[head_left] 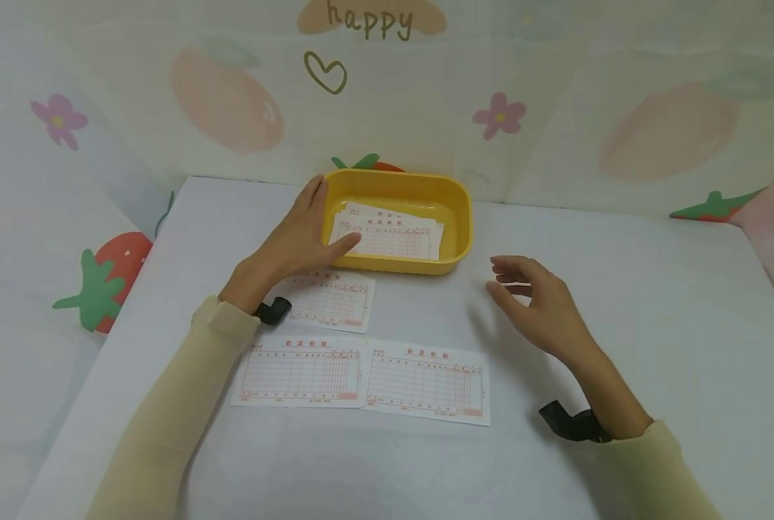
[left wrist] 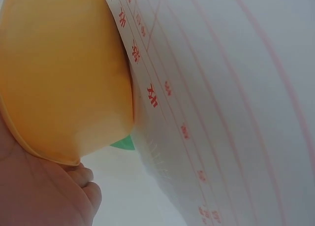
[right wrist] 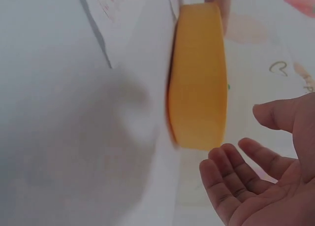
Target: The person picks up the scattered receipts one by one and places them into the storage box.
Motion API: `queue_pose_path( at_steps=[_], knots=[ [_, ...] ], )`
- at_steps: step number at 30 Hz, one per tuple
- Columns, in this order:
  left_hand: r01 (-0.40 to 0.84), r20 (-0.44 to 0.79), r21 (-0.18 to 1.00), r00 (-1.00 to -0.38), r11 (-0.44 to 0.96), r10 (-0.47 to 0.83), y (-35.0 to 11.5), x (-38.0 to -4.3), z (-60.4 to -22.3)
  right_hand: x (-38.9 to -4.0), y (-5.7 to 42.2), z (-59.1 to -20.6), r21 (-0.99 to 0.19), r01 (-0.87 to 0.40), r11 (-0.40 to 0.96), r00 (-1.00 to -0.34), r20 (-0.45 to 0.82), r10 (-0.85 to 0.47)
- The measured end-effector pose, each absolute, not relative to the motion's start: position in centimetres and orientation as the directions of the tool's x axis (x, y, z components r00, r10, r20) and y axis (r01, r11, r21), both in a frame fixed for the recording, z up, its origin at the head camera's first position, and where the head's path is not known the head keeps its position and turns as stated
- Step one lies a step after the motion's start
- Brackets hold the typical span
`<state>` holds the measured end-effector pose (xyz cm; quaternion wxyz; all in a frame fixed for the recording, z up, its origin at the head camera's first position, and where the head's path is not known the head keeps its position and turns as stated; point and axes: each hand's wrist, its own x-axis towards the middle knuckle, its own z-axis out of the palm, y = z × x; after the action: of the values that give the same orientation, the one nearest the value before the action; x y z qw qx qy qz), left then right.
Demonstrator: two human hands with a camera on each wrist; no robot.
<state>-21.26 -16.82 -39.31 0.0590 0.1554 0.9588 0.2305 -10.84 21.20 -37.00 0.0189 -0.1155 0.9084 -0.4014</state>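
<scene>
A yellow plastic bin [head_left: 463, 224] stands near the back of the table with several printed receipt slips [head_left: 387, 238] inside. My left hand [head_left: 305, 231] grips its left end, thumb over the near rim and fingers along the outer left side. In the left wrist view, that hand [left wrist: 44, 186] lies against the bin's rim, fingertips curled past the corner. To the right of the bin, my right hand [head_left: 536, 307] hovers above the table, fingers loosely bent and holding nothing. The right wrist view has this hand [right wrist: 266, 186] palm showing, apart from the bin [right wrist: 199, 78].
Three more receipt slips lie flat before the bin: one [head_left: 334, 303] partly under the left wrist, and two side by side, left [head_left: 298, 372] and right [head_left: 428, 383]. Behind the white table [head_left: 653, 325] hangs a fruit-patterned cloth [head_left: 556, 43]. Each wrist wears a black camera mount [head_left: 572, 422].
</scene>
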Motion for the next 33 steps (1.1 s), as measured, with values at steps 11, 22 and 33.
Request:
queue_pose_path(
  at_steps=[11, 22, 33],
  knots=[
    [0.284, -0.036, 0.463, -0.940, 0.839, 0.339, -16.7, -21.4, -39.2, -6.6, 21.4, -38.3, -0.705, -0.243, 0.666, -0.959, 0.069, -0.276],
    [0.282, -0.037, 0.462, -0.941, 0.841, 0.337, -16.8, -21.4, -39.4, -3.5, 20.8, -39.2, -0.662, -0.225, 0.715, -0.954, 0.000, -0.300],
    [0.278, -0.037, 0.460, -0.943, 0.843, 0.332, -16.8, -21.2, -39.3, -2.2, 19.7, -39.7, -0.587, -0.240, 0.773, -0.946, -0.039, -0.323]
  ],
)
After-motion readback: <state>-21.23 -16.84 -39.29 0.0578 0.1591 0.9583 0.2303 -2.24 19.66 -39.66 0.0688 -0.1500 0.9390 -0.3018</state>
